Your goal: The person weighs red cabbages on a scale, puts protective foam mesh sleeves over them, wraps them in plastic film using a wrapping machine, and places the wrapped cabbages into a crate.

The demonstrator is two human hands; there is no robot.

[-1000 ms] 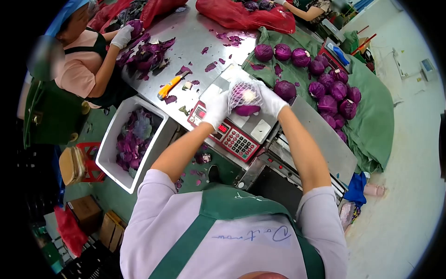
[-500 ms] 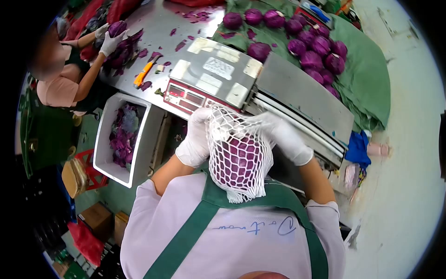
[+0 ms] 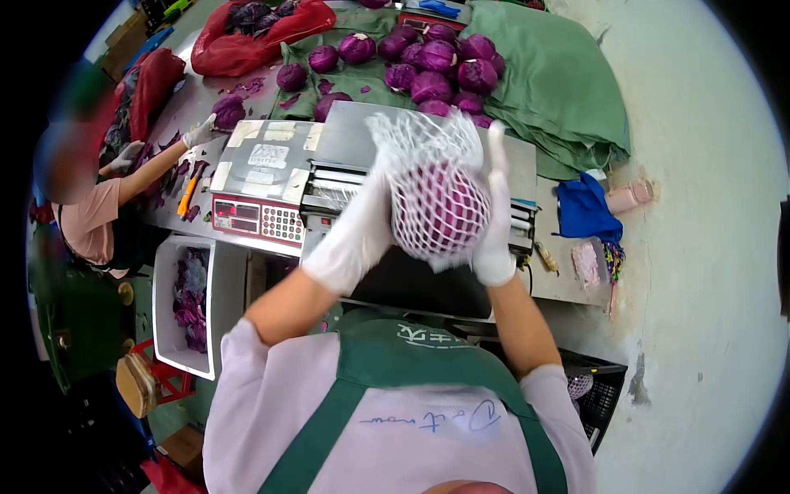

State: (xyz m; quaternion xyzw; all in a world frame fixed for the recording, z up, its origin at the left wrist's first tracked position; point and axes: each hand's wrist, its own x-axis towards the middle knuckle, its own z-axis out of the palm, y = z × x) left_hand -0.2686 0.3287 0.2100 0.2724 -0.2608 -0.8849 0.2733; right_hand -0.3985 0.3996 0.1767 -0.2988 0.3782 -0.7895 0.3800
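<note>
A red cabbage point(image 3: 442, 210) in a white net sleeve is held up in front of me, above the sealing machine point(image 3: 346, 148). My left hand point(image 3: 366, 226), in a white glove, supports it from the left, its fingers partly hidden behind the net and blurred. My gloved right hand point(image 3: 496, 226) presses against the other side, fingers pointing upward. Loose netting bunches above the cabbage. To the left stands the digital scale point(image 3: 259, 185) with a red front panel and keypad.
Several bare red cabbages point(image 3: 432, 86) lie on a green cloth point(image 3: 559, 82) at the back. A co-worker's gloved hand point(image 3: 200, 132) is near another cabbage on the left. An orange knife point(image 3: 188, 196), a white foam box point(image 3: 210, 305) of leaves and a black crate point(image 3: 605, 387) are around.
Both hands have lifted the netted cabbage away from my chest and forward over the sealing machine. My view has shifted to the right. The co-worker's hands have left the cabbage they held.
</note>
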